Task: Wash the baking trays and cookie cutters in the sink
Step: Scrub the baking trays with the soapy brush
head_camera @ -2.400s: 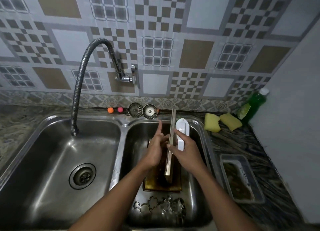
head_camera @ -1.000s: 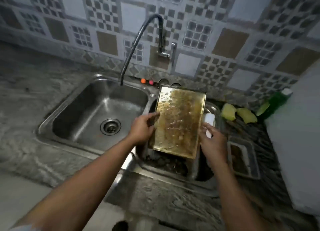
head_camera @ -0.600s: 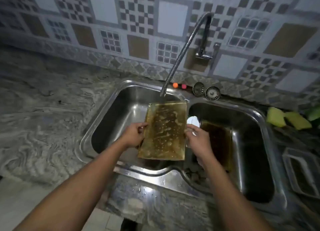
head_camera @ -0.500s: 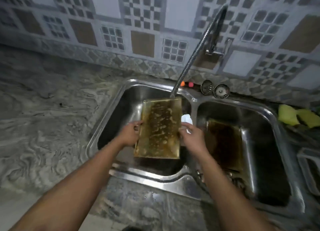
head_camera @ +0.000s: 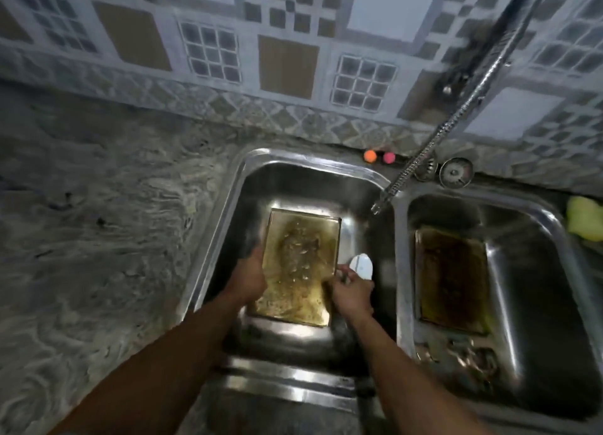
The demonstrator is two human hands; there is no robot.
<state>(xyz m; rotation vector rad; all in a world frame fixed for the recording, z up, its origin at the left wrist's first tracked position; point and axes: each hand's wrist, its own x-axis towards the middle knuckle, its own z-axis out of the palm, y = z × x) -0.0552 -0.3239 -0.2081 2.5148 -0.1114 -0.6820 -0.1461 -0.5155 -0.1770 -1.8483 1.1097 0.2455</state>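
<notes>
My left hand (head_camera: 248,278) grips the left rim of the greasy tray (head_camera: 300,265), low in the left basin (head_camera: 228,225). My right hand (head_camera: 352,296) clamps a white scraper (head_camera: 361,265) at the tray's right rim. Grease could make it slip. I count two trays; the second tray (head_camera: 452,278) is in the right basin (head_camera: 535,238). One scraper. The cookie cutters (head_camera: 470,359) are too blurred to count.

We see a greasy golden baking tray (head_camera: 298,268), open face up and filmed with oily drops, low in the left basin of the steel sink (head_camera: 228,212). A darker brown tray (head_camera: 452,278) lies in the right basin, with cookie cutters (head_camera: 470,359) heaped just near of it.
</notes>
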